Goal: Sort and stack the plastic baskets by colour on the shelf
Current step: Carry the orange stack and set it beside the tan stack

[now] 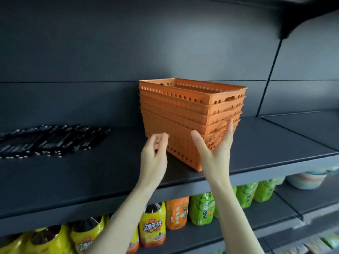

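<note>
Looking at the dark shelf (73, 180), we find a stack of orange baskets (183, 107) standing on it, right of centre and near its front edge. We count about six perforated baskets nested one inside the next, their rims stepped in layers. The whole stack sits turned at an angle, with one lower corner pointing toward us. The top basket shows a cut-out handle slot in its short end.

Our left hand (155, 154) hovers in front of the stack's long side, low and toward its left end. Its fingers are loosely curled and hold nothing, and we cannot tell whether the fingertips touch the plastic. Our right hand (216, 149) is spread around the near corner. Its thumb lies out across the long side, while its straight fingers rest flat against the short end, reaching up to the lower rims. It is relaxed rather than clenched, with no finger curled round the plastic.

Farther left on the same shelf lie black items (53, 142) in a flat row, dotted with small pale spots and too blurred for us to name. On the shelf below stand yellow-labelled bottles (152, 228), an orange-labelled bottle (177, 213) and green-labelled bottles (201, 209). Pastel bowls (306, 180) sit stacked at the right on that lower level.
</note>
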A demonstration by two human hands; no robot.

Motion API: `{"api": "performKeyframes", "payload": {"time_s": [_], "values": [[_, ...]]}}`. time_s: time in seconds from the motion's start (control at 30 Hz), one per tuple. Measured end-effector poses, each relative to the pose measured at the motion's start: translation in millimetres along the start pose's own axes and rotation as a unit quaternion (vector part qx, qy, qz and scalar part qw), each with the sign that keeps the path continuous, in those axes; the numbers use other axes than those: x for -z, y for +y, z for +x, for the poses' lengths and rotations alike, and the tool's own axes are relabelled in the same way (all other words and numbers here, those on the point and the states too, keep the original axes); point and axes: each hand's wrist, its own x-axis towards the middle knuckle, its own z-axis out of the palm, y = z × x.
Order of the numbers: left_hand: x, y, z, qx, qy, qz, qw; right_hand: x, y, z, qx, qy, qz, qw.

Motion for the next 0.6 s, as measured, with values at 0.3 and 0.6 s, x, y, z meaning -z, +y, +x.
{"api": "performKeyframes", "payload": {"time_s": [0.3,0.6], "values": [[21,-2,80,0.109,0.056,0.120,0.985,25,31,43,-0.035,0.018,0.012,0.999],[14,-2,85,0.151,0.003,0.051,0.987,56,31,71,-0.101,-0.034,0.055,0.993]]}}
